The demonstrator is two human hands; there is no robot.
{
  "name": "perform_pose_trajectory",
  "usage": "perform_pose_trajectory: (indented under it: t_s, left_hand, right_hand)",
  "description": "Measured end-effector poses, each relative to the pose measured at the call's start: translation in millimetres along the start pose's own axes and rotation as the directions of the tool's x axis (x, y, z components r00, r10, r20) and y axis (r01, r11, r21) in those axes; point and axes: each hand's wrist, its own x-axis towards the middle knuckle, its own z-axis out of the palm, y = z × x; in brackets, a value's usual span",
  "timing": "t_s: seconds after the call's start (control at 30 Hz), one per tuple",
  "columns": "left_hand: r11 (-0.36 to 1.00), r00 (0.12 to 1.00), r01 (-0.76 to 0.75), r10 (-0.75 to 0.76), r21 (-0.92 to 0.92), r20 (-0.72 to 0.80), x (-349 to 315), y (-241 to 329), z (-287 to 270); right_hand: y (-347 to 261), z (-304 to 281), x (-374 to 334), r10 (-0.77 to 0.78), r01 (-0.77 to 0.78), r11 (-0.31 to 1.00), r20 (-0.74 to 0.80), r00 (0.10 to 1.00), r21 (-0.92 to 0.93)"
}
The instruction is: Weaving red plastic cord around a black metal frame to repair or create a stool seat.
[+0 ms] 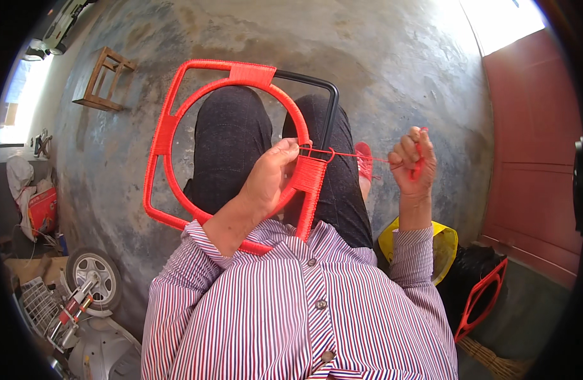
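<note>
A square frame with a ring inside it (157, 137) rests across my lap, mostly wrapped in red cord. Bare black tubing (333, 104) shows at its far right corner. My left hand (273, 171) pinches the ring at its right side, beside the wrapped band (309, 173) that joins ring and frame. From that joint a red cord (361, 156) runs taut to the right, with a loop round the black tube. My right hand (415, 158), closed on the cord, holds it out past my right knee; more cord is bunched in the palm.
A wooden stool (104, 79) lies on the concrete floor at far left. A scooter (95, 316) stands at lower left, near a red bag (43, 211). On the right are a yellow bag (444, 253), another red-wrapped frame (480, 297) and a red door (532, 152).
</note>
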Motion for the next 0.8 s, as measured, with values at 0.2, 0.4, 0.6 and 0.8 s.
perform_pose_trajectory:
  t_s: [0.2, 0.4, 0.6, 0.8]
  left_hand:
    - [0.996, 0.994, 0.086, -0.083, -0.034, 0.077, 4, 0, -8]
    - [0.989, 0.986, 0.149, -0.148, -0.013, 0.073, 4, 5, -6]
    - [0.989, 0.988, 0.149, -0.149, -0.009, 0.043, 4, 7, -6]
    - [0.974, 0.970, 0.223, -0.225, 0.031, 0.094, 5, 10, -16]
  right_hand:
    - [53, 20, -3, 0.049, -0.133, 0.239, -0.125, 0.991, -0.962]
    - [33, 25, 9, 0.104, -0.151, -0.307, -0.191, 0.976, -0.940]
    - [36, 18, -9, 0.067, 0.079, -0.423, 0.056, 0.996, -0.903]
    - [44, 4, -25, 0.004, 0.107, -0.534, 0.124, 0.992, -0.839]
